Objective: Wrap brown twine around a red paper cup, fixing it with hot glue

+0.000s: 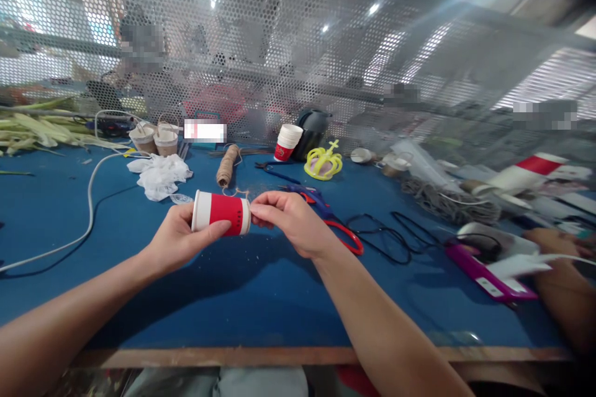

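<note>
A red and white paper cup [226, 213] lies sideways in the air above the blue table, its wide rim to the left. My left hand [184, 232] is wrapped round its lower side, thumb across the red band. At the cup's base, on the right, the fingers of my right hand [286, 217] are pinched together; what they hold is too small to make out. A thin strand of twine shows just above the cup. Behind it lies a roll of brown twine [226, 166]. Scissors with red handles [347, 236] lie beyond my right wrist.
Stacked cups [287, 141], a yellow crown-shaped item [323, 163], pliers [277, 170] and crumpled white plastic [161, 175] stand or lie behind. A purple power strip [488, 279], cables and another person's arm [565, 285] are at right. White cable [90, 198] crosses the left.
</note>
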### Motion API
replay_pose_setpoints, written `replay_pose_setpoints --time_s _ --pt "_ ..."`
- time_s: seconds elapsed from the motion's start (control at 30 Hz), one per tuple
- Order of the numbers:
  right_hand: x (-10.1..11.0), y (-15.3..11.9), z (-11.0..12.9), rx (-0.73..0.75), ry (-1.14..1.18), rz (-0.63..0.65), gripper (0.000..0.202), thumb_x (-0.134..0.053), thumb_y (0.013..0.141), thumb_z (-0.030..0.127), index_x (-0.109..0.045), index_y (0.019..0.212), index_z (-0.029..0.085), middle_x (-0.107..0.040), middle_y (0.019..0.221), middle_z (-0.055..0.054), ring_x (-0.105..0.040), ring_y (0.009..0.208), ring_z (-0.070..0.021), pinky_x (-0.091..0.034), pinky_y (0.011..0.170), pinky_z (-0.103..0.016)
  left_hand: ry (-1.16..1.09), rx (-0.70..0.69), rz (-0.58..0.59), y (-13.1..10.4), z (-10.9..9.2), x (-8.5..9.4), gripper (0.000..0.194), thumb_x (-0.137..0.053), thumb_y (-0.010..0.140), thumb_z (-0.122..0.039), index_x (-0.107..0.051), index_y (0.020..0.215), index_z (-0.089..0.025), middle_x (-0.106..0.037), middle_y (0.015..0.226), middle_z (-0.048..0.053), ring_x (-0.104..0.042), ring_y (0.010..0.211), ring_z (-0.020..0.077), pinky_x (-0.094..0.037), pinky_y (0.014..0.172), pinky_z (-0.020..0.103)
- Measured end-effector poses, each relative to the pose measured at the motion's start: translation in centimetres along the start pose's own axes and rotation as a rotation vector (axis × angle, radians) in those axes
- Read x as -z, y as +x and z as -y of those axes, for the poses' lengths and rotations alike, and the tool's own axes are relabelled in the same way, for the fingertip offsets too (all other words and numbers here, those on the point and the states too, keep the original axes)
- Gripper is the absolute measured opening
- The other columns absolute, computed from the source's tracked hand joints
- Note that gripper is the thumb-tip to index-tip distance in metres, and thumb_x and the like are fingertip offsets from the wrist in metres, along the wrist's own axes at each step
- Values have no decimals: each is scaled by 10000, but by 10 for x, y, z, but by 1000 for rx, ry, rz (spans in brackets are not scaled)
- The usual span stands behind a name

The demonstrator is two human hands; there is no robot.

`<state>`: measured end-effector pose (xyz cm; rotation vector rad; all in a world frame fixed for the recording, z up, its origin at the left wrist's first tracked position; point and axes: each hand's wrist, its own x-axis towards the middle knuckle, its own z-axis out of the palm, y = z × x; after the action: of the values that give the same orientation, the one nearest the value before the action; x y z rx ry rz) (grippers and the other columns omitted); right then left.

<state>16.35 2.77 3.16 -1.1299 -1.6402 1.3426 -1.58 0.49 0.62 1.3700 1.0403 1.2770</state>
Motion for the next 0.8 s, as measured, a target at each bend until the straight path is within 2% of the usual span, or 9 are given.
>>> replay_pose_setpoints --time_s 0.23,0.5,0.8 --pt "2 -2 2 15 -156 -19 140 -601 676 286 -607 648 149 -555 578 16 -467 546 -92 -356 552 -238 79 -48 15 -2 0 2 94 -731 535 -204 -695 602 -148 -593 499 -14 -464 445 106 -376 437 199" --pt "2 -2 3 10 -135 -25 107 -602 658 254 -608 622 153 -549 552 25 -459 527 -87 -348 547 -238 175 -121 47 -1 3 4 63 -707 564 -197 -696 604 -150 -587 509 -14 -461 460 104 -379 452 196" --pt "1 -1 0 -6 -72 -16 111 -607 665 245 -599 624 142 -559 574 18 -472 549 -80 -365 573 -235 81 -25 35 -1 2 2 82 -718 565 -211 -690 612 -150 -593 513 -24 -453 453 84 -373 440 175"
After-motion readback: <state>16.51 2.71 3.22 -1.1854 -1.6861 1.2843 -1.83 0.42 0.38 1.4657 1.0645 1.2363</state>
